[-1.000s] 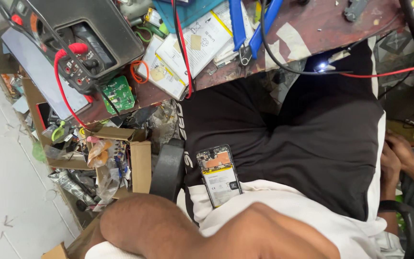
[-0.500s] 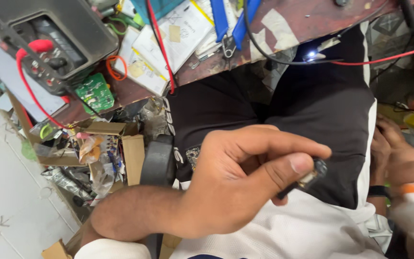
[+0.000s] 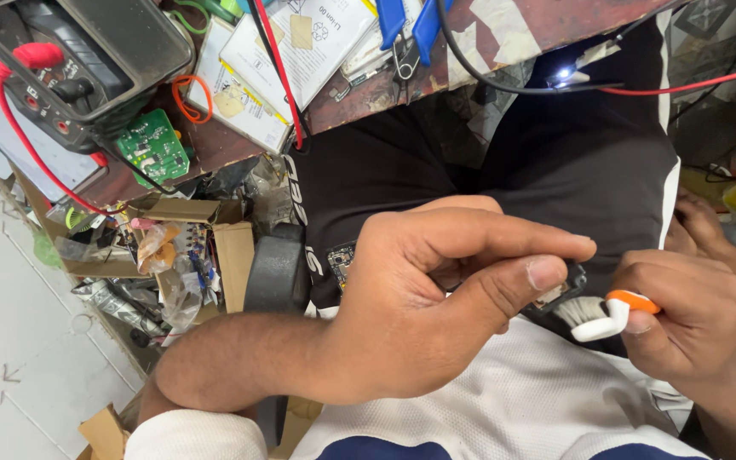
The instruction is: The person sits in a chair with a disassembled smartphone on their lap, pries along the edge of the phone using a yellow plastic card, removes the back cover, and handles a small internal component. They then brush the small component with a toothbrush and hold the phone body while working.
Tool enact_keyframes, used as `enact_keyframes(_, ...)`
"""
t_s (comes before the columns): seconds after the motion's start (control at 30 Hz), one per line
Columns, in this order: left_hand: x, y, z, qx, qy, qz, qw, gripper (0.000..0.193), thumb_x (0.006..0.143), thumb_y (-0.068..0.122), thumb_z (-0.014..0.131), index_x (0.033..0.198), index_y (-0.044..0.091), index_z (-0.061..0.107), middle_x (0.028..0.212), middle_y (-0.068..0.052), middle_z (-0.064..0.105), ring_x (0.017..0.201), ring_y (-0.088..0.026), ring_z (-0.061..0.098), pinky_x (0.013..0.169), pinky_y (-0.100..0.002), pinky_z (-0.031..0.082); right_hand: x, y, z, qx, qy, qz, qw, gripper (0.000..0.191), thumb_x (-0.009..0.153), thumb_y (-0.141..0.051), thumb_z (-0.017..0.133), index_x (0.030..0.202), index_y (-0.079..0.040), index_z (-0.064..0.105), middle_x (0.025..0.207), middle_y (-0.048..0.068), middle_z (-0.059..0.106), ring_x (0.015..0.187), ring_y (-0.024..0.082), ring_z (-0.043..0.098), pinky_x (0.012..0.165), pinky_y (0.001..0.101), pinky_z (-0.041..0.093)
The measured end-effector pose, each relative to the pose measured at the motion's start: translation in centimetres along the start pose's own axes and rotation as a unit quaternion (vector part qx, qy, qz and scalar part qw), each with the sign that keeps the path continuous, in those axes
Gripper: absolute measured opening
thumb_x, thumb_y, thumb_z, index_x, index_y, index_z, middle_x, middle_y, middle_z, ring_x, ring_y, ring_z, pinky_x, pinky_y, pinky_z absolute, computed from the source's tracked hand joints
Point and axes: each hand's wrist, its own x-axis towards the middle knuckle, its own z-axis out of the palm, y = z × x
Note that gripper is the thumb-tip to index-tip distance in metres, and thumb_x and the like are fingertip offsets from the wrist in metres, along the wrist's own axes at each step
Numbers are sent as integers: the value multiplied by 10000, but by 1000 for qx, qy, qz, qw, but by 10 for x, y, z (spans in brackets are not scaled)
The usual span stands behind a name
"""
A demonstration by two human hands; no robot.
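Closest in, the left hand point(image 3: 436, 298) fills the middle of the view, thumb and forefinger pinched together on a small dark part point(image 3: 566, 285) that peeks out just past the thumb tip; most of it is hidden by the fingers. Right beside it, the right hand point(image 3: 683, 315) is closed around a white brush with an orange cap point(image 3: 615, 313), its bristles touching the dark part's edge. The two hands sit nearly together, above a lap in a white jersey point(image 3: 504, 400) and black shorts point(image 3: 572, 162).

Under the left wrist, a phone circuit board point(image 3: 341, 258) shows a sliver on the shorts, mostly covered by the hand. To the left, a black chair arm point(image 3: 276, 273) stands hard against the forearm, and beyond it an open cardboard box point(image 3: 215, 247) crammed with wrappers and scraps crowds that side. The pale tiled floor point(image 3: 10, 341) lies open further left.

Further off, the wooden bench edge point(image 3: 504, 43) runs across the top. A small light point(image 3: 564, 74) glows at its lip, with a red wire point(image 3: 700, 83) and a black cable point(image 3: 487, 81) trailing off to the right. On the bench sit a green circuit board point(image 3: 152, 146), flat white battery packs point(image 3: 300, 43), blue-handled pliers point(image 3: 411, 21) and a dark meter point(image 3: 70, 60) with red leads. At far right, another person's hand point(image 3: 700, 226) rests low, well clear of the brush.
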Motion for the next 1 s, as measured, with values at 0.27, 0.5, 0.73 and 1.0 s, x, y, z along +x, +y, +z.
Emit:
enact_keyframes(0.27, 1, 2, 0, 106, 1, 35, 994, 135, 1064, 56, 712, 1189, 27, 756, 840, -10, 631, 677, -10, 495, 631, -164, 424, -4, 10, -2, 2, 3, -11, 1000, 566, 1038, -471, 521, 678, -38, 579, 594, 28, 539, 483, 125, 526, 469, 271, 369)
enact_keyframes(0.5, 1, -2, 1, 99, 1, 35, 995, 123, 1071, 60, 714, 1183, 34, 758, 832, 0, 619, 652, -8, 455, 612, -168, 400, -1, 7, -2, 6, -6, -4, 1000, 549, 1037, -459, 528, 677, -45, 562, 607, 26, 542, 459, 116, 513, 455, 271, 349)
enact_keyframes(0.73, 0, -2, 1, 96, -2, 37, 995, 149, 1070, 67, 710, 1211, 49, 755, 828, 3, 621, 670, -9, 489, 611, -172, 407, 0, 9, -1, 20, -8, -12, 1000, 547, 1024, -470, 541, 671, -54, 573, 589, 17, 539, 461, 118, 503, 429, 264, 363)
enact_keyframes(1.0, 1, 1, 2, 132, -2, 46, 990, 111, 1063, 80, 720, 1164, 58, 759, 786, 12, 624, 643, -23, 466, 611, -178, 409, -1, 8, -4, -17, -3, -8, 1000, 511, 1034, -446, 575, 722, -41, 570, 607, 38, 525, 481, 132, 516, 460, 273, 375)
